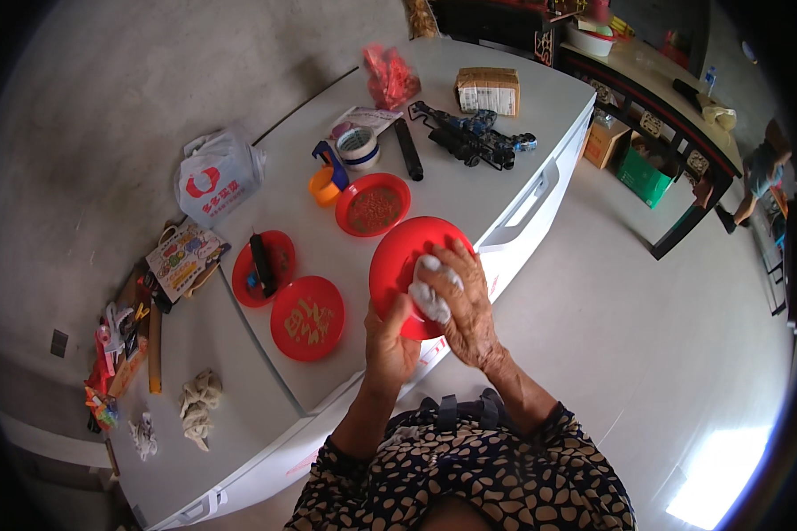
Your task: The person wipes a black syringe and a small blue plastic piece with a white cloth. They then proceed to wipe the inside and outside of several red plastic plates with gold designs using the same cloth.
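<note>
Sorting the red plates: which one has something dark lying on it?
The red plate farthest left on the white top: a black stick-like object lies across it. The other two lying there show only gold patterns.

Four red plates: one (407,257) held over the white surface's (540,106) near edge, three resting further in (375,204) (264,262) (307,318). Two tape rolls (358,147) (325,186) toward the far edge. One cardboard box (488,90) by the far right corner. One white cloth (432,296).
</note>
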`<state>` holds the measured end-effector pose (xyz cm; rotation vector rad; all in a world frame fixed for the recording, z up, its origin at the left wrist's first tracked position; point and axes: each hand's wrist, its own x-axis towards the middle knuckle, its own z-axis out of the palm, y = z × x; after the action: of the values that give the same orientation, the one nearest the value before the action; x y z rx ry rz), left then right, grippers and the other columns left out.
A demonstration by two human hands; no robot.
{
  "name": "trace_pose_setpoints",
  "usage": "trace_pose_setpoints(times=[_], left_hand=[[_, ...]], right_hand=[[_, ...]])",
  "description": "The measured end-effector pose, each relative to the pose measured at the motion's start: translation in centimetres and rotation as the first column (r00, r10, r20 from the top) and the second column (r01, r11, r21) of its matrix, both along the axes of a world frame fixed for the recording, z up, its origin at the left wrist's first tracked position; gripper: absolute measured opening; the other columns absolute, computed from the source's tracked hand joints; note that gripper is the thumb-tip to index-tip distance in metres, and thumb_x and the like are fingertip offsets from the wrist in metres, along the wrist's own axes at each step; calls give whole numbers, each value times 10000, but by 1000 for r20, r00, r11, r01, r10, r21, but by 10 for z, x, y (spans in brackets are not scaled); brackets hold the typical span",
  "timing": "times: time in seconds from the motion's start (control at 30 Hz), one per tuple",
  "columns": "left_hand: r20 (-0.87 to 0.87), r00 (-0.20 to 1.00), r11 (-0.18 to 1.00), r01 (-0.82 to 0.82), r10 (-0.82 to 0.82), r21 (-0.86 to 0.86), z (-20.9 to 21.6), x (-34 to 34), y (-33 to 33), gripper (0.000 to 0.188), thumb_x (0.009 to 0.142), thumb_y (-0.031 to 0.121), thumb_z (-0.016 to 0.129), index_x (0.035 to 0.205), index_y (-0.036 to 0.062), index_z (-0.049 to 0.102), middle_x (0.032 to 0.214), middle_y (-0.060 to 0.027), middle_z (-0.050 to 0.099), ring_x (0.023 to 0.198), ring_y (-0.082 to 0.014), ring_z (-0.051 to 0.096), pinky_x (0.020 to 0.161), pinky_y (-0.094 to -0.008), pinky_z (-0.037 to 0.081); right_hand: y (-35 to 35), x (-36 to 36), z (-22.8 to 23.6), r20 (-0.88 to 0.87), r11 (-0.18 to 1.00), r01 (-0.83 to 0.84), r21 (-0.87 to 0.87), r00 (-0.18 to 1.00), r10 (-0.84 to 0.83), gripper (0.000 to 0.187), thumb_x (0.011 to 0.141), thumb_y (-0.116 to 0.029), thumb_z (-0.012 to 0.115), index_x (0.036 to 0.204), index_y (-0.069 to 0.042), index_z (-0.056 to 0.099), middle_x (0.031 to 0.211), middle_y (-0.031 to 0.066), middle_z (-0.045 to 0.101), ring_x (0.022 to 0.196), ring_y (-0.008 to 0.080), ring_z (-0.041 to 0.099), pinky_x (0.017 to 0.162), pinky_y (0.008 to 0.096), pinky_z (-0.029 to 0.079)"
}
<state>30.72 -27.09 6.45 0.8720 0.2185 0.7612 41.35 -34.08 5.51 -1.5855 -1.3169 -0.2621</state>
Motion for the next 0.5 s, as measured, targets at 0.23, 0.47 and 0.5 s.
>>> trace_pose_setpoints(times=[0.23,0.47,0.5], left_hand=[[-64,997,999,34,-37,-40,-17,-10,7,525,1004,402,317,1397,54,312,1392,-101,412,1288,-238,405,1066,-431,341],[-21,989,962,136,-145,-237,-15,-14,13,591,996,483,221,1422,77,272,1421,-89,379,1314,-233,370,1089,-435,302],[32,985,962,172,-169,-211,-9,-17,12,680,959,587,192,1410,90,307,1409,-84,400,1302,-238,388,1077,-434,317]], right_hand=[[12,1,17,55,994,-68,82,996,64,367,792,-42,579,1158,-66,583,1303,170,466,1282,395,390,1033,508,349],[40,1,26,213,987,-161,29,965,151,385,709,-53,645,1092,-40,609,1231,168,514,1238,383,444,1009,487,393],[35,-9,22,179,975,-222,31,960,213,382,707,-73,657,1086,-47,617,1238,160,513,1244,377,441,1019,485,389]])
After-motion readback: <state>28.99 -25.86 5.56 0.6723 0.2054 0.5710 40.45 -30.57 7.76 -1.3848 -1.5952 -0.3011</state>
